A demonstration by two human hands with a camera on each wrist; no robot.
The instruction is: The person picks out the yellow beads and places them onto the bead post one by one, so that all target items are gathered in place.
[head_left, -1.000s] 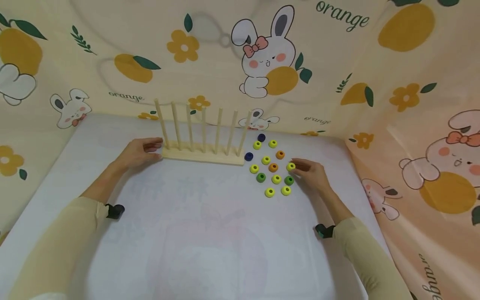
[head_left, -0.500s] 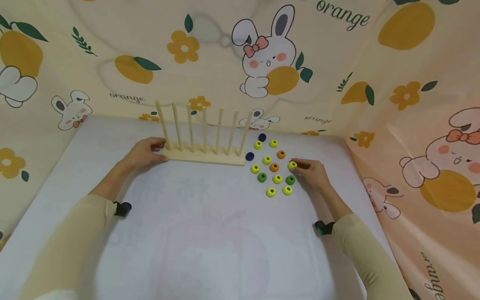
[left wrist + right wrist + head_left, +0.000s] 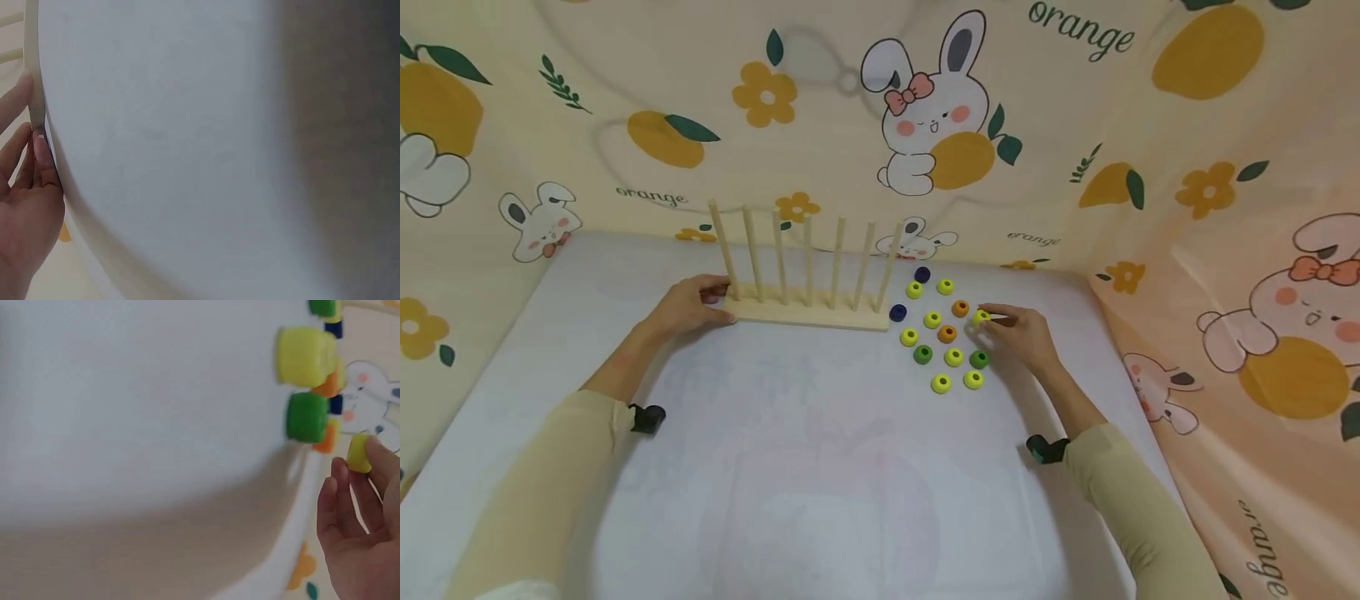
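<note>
In the head view, a pale wooden peg rack (image 3: 808,313) with a row of upright pegs stands at the back of the white table. My left hand (image 3: 681,308) grips the left end of its base, and the left wrist view has thumb and fingers about the base's end (image 3: 36,100). Between thumb and fingertips, my right hand (image 3: 1027,340) pinches a yellow bead (image 3: 981,317). The right wrist view shows that bead (image 3: 359,453) raised off the table. Several more beads lie loose just left of this hand, among them a green bead (image 3: 978,359) and an orange bead (image 3: 960,308).
Other beads spread right of the rack: a dark blue bead (image 3: 898,312) beside its right end, a yellow bead (image 3: 941,383) nearest the front. Patterned cloth (image 3: 820,83) rises behind and along both sides of the white table (image 3: 820,467).
My right hand has lifted the yellow bead a little up from the table. My left hand has closed in on the rack's left end, its thumb now at the base's front edge.
</note>
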